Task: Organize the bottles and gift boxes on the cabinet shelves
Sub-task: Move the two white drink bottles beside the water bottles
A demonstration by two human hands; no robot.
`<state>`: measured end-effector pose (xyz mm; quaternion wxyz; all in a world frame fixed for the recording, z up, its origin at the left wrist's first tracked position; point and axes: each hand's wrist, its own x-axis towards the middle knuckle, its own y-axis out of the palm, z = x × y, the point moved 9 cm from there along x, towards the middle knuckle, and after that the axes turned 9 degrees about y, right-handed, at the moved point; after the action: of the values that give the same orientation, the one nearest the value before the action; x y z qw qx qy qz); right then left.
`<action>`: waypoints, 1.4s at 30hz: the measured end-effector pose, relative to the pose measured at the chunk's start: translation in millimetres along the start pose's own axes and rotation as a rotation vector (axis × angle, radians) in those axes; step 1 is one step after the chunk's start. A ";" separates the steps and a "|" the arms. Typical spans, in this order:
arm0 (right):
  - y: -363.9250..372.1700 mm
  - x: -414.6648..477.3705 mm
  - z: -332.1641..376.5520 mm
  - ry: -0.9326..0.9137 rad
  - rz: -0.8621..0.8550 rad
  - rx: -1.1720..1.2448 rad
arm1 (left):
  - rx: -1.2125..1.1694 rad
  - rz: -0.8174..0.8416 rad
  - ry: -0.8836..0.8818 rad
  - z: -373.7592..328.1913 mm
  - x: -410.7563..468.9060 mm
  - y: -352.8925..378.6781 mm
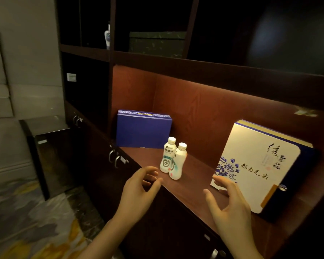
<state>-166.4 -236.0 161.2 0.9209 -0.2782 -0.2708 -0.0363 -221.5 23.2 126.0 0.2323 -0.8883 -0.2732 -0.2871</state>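
Observation:
Two white drink bottles (173, 160) stand upright side by side on the lit reddish shelf (193, 186). A blue gift box (143, 130) stands on edge at the shelf's back left. A large cream and blue gift box (256, 165) with calligraphy leans at the right. My left hand (138, 189) hovers just left of the bottles, fingers loosely curled, holding nothing. My right hand (230, 206) is spread in front of the large box's lower corner; whether it touches the box I cannot tell.
A dark patterned box (157, 43) and a blue and white porcelain bottle (107, 35) sit on the dim upper shelf. Cabinet doors with metal handles (114, 157) lie below the lit shelf. A dark low cabinet (51, 156) stands on the patterned floor at left.

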 end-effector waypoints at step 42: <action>285.6 202.9 -202.6 0.562 0.329 0.156 | -0.031 0.466 -0.321 308.4 198.5 209.1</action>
<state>165.3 -86.1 -15.7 0.9715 -0.2261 0.0405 0.0586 162.2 113.3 -25.3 0.2321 -0.9647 -0.0905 -0.0858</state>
